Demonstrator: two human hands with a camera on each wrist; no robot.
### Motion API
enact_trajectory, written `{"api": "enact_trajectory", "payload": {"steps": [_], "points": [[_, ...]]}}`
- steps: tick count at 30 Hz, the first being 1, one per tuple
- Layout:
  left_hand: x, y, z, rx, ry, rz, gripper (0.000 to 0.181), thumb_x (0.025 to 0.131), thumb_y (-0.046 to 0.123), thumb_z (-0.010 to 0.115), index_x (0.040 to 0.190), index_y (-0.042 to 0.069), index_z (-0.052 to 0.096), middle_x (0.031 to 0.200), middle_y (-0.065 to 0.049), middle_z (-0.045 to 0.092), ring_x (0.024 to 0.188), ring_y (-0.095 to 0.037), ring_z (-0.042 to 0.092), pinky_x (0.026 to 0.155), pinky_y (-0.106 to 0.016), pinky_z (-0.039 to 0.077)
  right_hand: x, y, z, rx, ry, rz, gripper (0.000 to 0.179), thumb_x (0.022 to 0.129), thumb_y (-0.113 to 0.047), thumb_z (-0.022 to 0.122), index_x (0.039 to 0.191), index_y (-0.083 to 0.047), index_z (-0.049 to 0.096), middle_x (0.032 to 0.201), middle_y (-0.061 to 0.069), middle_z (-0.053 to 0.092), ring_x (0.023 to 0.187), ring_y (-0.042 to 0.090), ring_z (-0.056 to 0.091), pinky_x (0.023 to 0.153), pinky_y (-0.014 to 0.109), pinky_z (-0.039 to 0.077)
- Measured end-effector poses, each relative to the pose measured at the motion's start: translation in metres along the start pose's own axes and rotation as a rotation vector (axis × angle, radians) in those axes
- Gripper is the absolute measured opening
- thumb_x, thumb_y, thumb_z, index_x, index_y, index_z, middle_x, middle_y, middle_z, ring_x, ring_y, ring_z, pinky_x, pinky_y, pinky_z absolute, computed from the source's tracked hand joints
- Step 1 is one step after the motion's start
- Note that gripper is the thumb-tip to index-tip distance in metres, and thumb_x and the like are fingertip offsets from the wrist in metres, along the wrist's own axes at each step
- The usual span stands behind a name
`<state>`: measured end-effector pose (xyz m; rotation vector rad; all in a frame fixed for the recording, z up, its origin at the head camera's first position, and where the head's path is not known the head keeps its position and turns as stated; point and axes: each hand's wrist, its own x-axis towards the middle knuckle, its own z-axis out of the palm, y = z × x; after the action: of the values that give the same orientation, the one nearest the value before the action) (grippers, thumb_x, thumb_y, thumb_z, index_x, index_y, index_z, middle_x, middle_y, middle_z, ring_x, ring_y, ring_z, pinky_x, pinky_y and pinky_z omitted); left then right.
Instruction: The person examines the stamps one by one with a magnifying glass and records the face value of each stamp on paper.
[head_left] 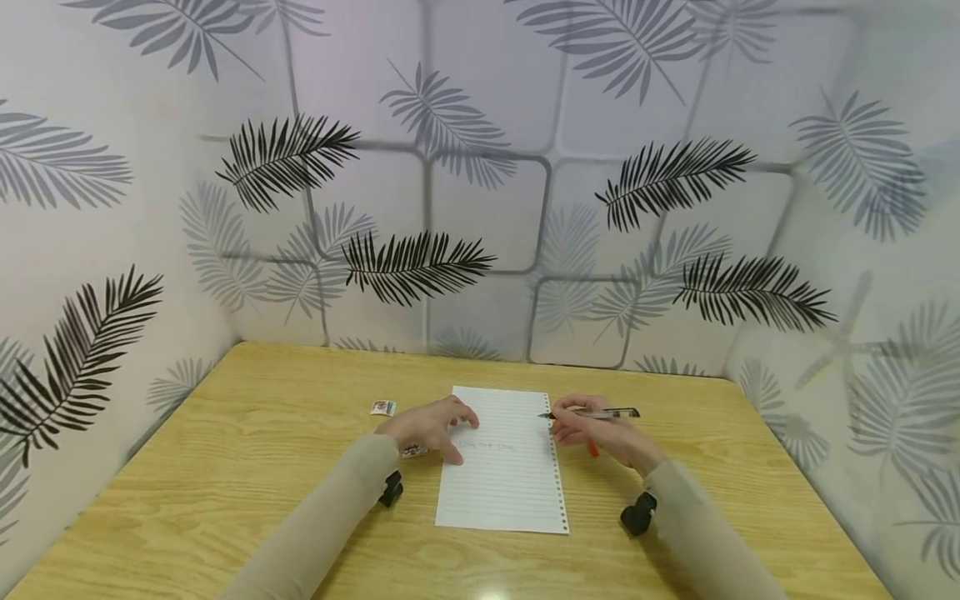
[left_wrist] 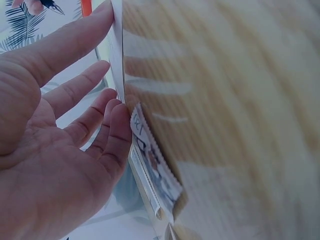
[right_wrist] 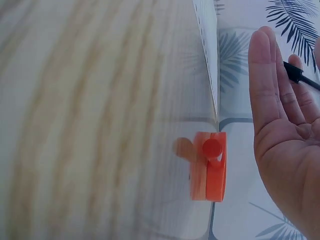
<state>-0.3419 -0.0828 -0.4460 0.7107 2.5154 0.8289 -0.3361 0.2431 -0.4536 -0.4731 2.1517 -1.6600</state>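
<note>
A white sheet of lined loose-leaf paper (head_left: 501, 492) lies on the table, with punched holes down its right edge and a faint line of handwriting across it. Over its left edge my left hand (head_left: 431, 425) rests with fingers spread and relaxed, holding nothing; thumb and fingertips are at the paper. My right hand (head_left: 600, 432) pinches a pen (head_left: 621, 412) with a dark tip and black end, held nearly level by the right edge. In the head view the tip points left over the sheet; whether it touches cannot be told.
A small orange object (right_wrist: 216, 172) with a round knob stands on the table by the right hand. Two small stamp-like pieces with scalloped edges lie to the left, one nearer piece (head_left: 413, 451) by the left wrist and one farther piece (head_left: 382, 407). Leaf-patterned walls (head_left: 480, 208) enclose the table.
</note>
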Motion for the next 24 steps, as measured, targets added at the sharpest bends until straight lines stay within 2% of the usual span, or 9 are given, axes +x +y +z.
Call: {"api": "enact_trajectory", "payload": {"steps": [5, 9, 13, 16, 24], "points": [[0.000, 0.000, 0.000, -0.005, -0.004, 0.000, 0.054, 0.078, 0.012, 0.083, 0.126, 0.018, 0.061, 0.146, -0.010, 0.042, 0.124, -0.027, 0.047, 0.105, -0.048, 0.039, 0.003, -0.004, 0.006, -0.002, -0.005, 0.046, 0.045, 0.103, -0.035, 0.049, 0.120, 0.006, 0.052, 0.096, 0.010, 0.068, 0.086, 0.019, 0.068, 0.082, 0.035, 0.057], [0.000, 0.000, 0.000, -0.007, -0.003, -0.004, 0.053, 0.078, 0.011, 0.083, 0.125, 0.018, 0.061, 0.148, -0.010, 0.041, 0.124, -0.027, 0.047, 0.105, -0.048, 0.039, 0.004, -0.006, 0.011, 0.003, -0.008, 0.069, 0.041, 0.107, -0.030, 0.039, 0.121, 0.007, 0.050, 0.085, 0.005, 0.065, 0.076, 0.014, 0.062, 0.074, 0.029, 0.054], [0.000, 0.001, -0.001, -0.007, -0.002, -0.006, 0.054, 0.077, 0.011, 0.084, 0.125, 0.019, 0.061, 0.145, -0.009, 0.043, 0.124, -0.028, 0.047, 0.104, -0.048, 0.040, 0.007, -0.005, 0.017, 0.049, -0.035, 0.097, 0.044, 0.108, -0.026, 0.031, 0.126, 0.009, 0.049, 0.083, 0.003, 0.066, 0.075, 0.014, 0.061, 0.073, 0.029, 0.053], [0.000, 0.002, -0.001, 0.003, -0.002, -0.005, 0.054, 0.077, 0.012, 0.084, 0.126, 0.019, 0.061, 0.143, -0.008, 0.045, 0.124, -0.028, 0.047, 0.105, -0.049, 0.040, 0.009, -0.005, 0.022, 0.036, -0.045, 0.106, 0.043, 0.107, -0.027, 0.035, 0.123, 0.009, 0.052, 0.085, 0.004, 0.067, 0.077, 0.013, 0.063, 0.074, 0.028, 0.053], [-0.002, 0.003, 0.000, 0.015, 0.009, -0.017, 0.055, 0.077, 0.013, 0.084, 0.126, 0.019, 0.061, 0.140, -0.007, 0.046, 0.124, -0.027, 0.047, 0.105, -0.049, 0.039, 0.014, -0.006, 0.034, -0.107, 0.010, 0.102, 0.029, 0.099, -0.020, 0.056, 0.112, 0.006, 0.058, 0.080, 0.004, 0.063, 0.070, 0.013, 0.059, 0.065, 0.025, 0.050]]}}
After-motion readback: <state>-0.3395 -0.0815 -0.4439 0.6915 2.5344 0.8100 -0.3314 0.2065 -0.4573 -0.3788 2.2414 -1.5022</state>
